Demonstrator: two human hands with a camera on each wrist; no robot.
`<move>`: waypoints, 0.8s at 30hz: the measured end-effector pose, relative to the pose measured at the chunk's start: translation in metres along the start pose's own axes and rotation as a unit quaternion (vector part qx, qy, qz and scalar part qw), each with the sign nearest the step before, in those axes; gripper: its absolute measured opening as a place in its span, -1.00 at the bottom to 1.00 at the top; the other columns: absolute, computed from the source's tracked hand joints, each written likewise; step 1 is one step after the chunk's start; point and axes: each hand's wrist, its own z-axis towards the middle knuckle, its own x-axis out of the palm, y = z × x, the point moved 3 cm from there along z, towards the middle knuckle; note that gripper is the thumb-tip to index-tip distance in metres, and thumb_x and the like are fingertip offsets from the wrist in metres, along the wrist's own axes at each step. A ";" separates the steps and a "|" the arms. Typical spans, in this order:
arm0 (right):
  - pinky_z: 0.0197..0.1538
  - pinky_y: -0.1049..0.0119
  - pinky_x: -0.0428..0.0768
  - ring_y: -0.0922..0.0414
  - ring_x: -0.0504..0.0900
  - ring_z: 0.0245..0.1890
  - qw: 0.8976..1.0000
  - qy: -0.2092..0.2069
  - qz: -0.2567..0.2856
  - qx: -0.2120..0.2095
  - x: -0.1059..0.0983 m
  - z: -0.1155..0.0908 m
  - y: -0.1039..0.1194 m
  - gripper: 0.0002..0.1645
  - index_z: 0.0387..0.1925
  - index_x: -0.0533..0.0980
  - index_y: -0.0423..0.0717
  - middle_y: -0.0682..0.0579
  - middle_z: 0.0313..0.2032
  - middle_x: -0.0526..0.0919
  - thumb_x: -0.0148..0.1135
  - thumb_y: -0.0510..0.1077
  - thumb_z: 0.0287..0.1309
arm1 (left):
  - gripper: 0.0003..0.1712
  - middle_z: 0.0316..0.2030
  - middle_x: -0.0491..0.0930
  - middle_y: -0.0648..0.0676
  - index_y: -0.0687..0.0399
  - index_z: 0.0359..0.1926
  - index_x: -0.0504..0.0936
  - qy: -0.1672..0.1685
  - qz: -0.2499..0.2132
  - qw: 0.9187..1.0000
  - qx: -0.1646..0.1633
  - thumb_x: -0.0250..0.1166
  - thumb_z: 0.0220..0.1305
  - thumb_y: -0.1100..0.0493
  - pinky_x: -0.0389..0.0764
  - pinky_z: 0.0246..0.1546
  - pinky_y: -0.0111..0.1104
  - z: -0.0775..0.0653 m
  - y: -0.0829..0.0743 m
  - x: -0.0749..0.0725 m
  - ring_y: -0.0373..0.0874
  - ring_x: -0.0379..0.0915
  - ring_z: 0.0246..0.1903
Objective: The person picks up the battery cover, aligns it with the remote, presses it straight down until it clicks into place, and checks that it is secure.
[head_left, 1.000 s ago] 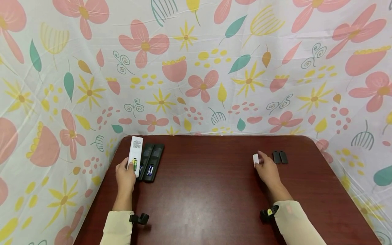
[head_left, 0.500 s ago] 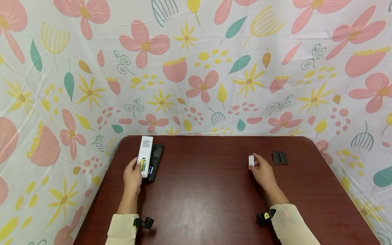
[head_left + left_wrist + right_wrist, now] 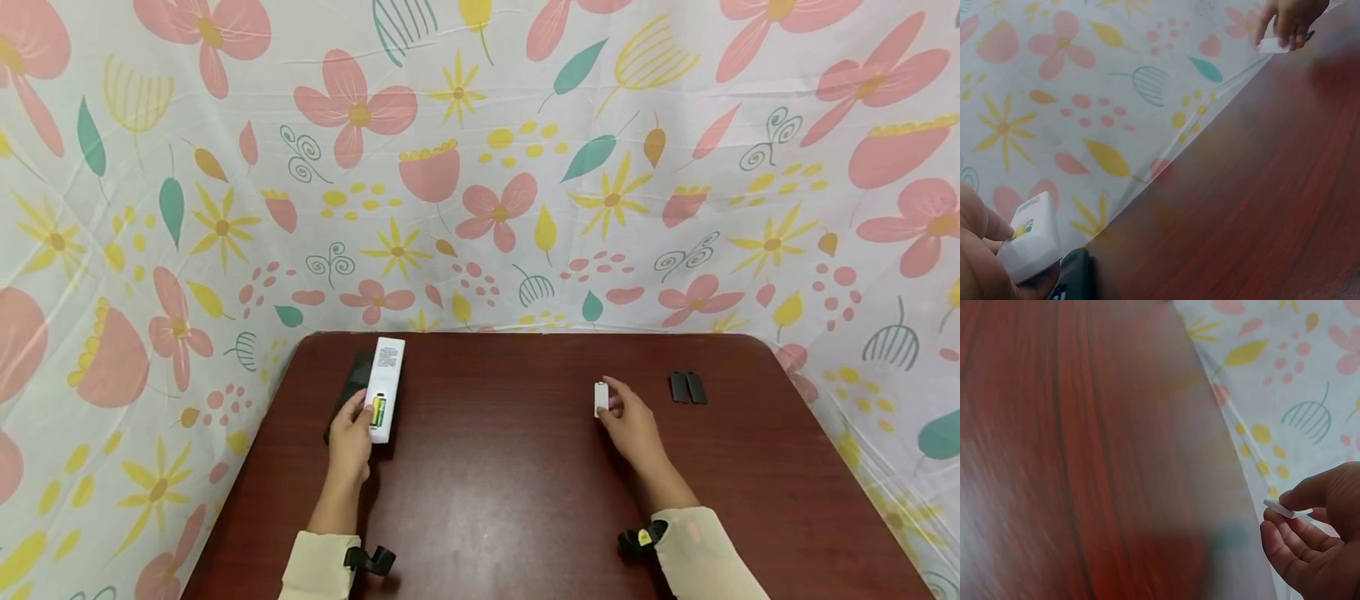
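Observation:
My left hand point(image 3: 350, 436) grips a white remote control point(image 3: 387, 375) near its lower end. Its back faces up, and the uncovered battery bay shows green-and-yellow batteries point(image 3: 378, 410). Beneath and beside it, black remote controls point(image 3: 352, 382) lie on the table, largely hidden by the white one and the hand. In the left wrist view, the end of a black remote point(image 3: 1076, 273) shows below the white one. Over at the right, my right hand point(image 3: 634, 427) pinches a small white battery cover point(image 3: 602, 399) between thumb and fingers; the right wrist view shows this thin cover point(image 3: 1287, 509) edge-on.
Two small black battery covers point(image 3: 687, 387) lie side by side to the right of the right hand. The dark red-brown wooden table point(image 3: 487, 467) ends at the back against a white floral cloth point(image 3: 480, 250). A black camera mount is strapped on each wrist.
My left hand has carried the white remote rightward, across over the black remotes. My right hand has moved a little left with the white cover, away from the black covers.

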 end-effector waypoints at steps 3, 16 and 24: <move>-0.23 0.33 0.51 0.06 0.60 -0.27 1.000 -0.002 0.012 -0.004 0.006 -0.003 0.006 -0.31 0.41 0.36 -0.14 -0.21 -0.15 0.63 0.27 -0.29 0.26 | -0.45 0.39 0.37 0.24 0.18 0.49 0.29 0.006 0.007 1.000 0.003 -0.01 0.56 0.19 0.44 -0.11 -0.53 -0.003 0.002 0.007 0.04 0.34 0.19; -0.21 0.42 0.50 0.14 0.58 -0.25 0.999 0.005 0.043 0.003 0.024 -0.012 0.024 -0.32 0.39 0.39 -0.09 -0.14 -0.18 0.64 0.30 -0.28 0.23 | -0.49 0.28 0.45 0.30 0.22 0.42 0.38 0.028 -0.007 0.999 0.019 0.05 0.52 0.26 0.51 -0.18 -0.52 -0.010 0.014 0.033 0.01 0.42 0.07; -0.21 0.44 0.53 0.09 0.64 -0.24 0.998 0.011 0.064 0.003 0.033 -0.014 0.033 -0.37 0.33 0.43 -0.08 -0.15 -0.17 0.68 0.31 -0.30 0.23 | -0.45 0.31 0.43 0.30 0.22 0.45 0.35 0.051 -0.024 0.998 0.024 0.07 0.50 0.26 0.51 -0.14 -0.51 -0.012 0.019 0.046 -0.03 0.44 0.04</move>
